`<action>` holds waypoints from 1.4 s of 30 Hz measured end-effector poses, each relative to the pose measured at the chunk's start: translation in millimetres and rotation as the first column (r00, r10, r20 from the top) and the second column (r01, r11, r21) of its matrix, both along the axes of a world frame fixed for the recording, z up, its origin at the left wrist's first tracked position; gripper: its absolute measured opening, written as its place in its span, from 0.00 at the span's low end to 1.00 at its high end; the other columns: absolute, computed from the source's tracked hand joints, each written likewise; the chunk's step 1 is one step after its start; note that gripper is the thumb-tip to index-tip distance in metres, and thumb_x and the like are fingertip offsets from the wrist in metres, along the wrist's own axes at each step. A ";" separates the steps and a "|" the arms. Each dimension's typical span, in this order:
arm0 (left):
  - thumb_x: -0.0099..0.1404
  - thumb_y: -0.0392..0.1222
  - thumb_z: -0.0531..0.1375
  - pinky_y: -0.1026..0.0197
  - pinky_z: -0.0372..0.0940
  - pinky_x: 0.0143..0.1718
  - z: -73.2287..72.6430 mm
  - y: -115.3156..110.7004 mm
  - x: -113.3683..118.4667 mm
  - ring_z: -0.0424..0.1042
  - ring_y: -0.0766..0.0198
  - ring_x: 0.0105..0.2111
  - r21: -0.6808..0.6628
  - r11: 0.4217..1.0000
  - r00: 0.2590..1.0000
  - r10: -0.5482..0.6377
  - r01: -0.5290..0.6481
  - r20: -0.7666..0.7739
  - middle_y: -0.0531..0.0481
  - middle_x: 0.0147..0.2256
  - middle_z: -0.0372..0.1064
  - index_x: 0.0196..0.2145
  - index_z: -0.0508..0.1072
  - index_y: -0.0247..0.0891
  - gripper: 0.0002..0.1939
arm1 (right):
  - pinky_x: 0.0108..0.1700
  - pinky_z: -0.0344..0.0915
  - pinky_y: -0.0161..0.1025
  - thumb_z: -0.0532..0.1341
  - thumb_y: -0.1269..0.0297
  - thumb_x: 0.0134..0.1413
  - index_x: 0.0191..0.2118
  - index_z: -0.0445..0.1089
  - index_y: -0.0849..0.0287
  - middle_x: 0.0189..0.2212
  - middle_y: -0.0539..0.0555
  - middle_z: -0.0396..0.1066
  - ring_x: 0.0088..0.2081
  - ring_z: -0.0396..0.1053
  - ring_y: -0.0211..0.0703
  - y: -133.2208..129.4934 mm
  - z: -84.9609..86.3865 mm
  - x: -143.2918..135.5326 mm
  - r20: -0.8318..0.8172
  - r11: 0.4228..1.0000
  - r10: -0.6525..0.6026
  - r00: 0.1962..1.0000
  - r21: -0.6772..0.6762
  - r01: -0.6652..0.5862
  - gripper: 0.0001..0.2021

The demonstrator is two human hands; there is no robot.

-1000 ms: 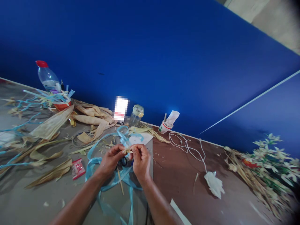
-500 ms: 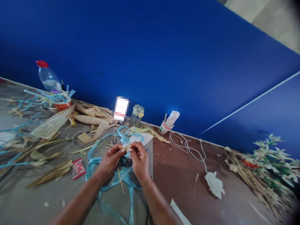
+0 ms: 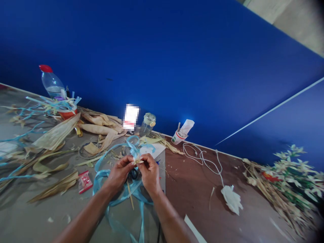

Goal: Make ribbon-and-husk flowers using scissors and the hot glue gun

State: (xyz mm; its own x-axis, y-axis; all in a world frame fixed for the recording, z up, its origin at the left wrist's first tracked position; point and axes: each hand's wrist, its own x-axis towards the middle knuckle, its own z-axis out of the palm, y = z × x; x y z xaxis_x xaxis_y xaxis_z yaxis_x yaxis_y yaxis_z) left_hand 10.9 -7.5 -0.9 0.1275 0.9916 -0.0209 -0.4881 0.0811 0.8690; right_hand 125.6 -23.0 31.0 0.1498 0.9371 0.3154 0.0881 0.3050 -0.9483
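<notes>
Between my two hands is a small cream flower with pointed petals, apparently made of dried husk. My left hand pinches it from the left with thumb and fingers. From the other side my right hand pinches it too. Blue ribbon loops over the table around and below both hands. Just beneath the fingers shows a dark scissors handle, partly hidden. A thin stick lies under the wrists.
Dried corn husks and blue-stemmed flowers in a red cup crowd the left, near a bottle. Behind stand a glass jar and a paper cup. A white cable and a flower bunch lie right.
The small flower has turned slightly in my fingers, so its petals face me more. Both hands stay in nearly the same place.
</notes>
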 end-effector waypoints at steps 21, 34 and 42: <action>0.47 0.44 0.70 0.65 0.62 0.33 2.7 -1.6 1.1 0.65 0.68 0.27 -0.027 0.999 0.998 -0.022 0.024 0.064 0.54 0.25 0.66 0.23 0.73 0.37 0.11 | 0.26 0.59 0.31 0.61 0.66 0.46 0.28 0.67 0.58 0.22 0.46 0.63 0.22 0.58 0.33 1.6 -4.3 -1.1 -0.183 0.991 0.051 0.982 -0.116 -0.073 0.03; 0.50 0.44 0.68 0.66 0.61 0.32 -7.5 1.9 -0.5 0.65 0.67 0.27 0.039 0.999 0.997 0.005 -0.002 -0.073 0.53 0.24 0.66 0.23 0.73 0.37 0.09 | 0.27 0.59 0.31 0.60 0.64 0.45 0.27 0.64 0.58 0.22 0.45 0.62 0.23 0.58 0.33 2.3 -8.0 -1.8 -0.157 0.985 0.009 0.987 -0.166 -0.035 0.05; 0.48 0.43 0.69 0.65 0.62 0.34 -3.4 0.9 0.7 0.66 0.67 0.28 -0.003 0.998 0.997 0.066 -0.066 -0.045 0.53 0.25 0.69 0.24 0.75 0.38 0.08 | 0.33 0.64 0.33 0.60 0.66 0.45 0.32 0.65 0.58 0.27 0.48 0.65 0.29 0.63 0.36 0.4 -10.2 -3.0 -0.191 0.994 0.042 0.981 -0.095 -0.061 0.05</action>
State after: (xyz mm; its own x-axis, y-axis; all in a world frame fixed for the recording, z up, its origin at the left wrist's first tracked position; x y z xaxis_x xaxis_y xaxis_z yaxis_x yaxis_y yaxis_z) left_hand 11.6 -6.6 -4.3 0.0605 0.9977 -0.0293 -0.4527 0.0536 0.8900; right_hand 122.6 -22.6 20.8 0.1483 0.9704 0.1907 -0.1082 0.2076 -0.9722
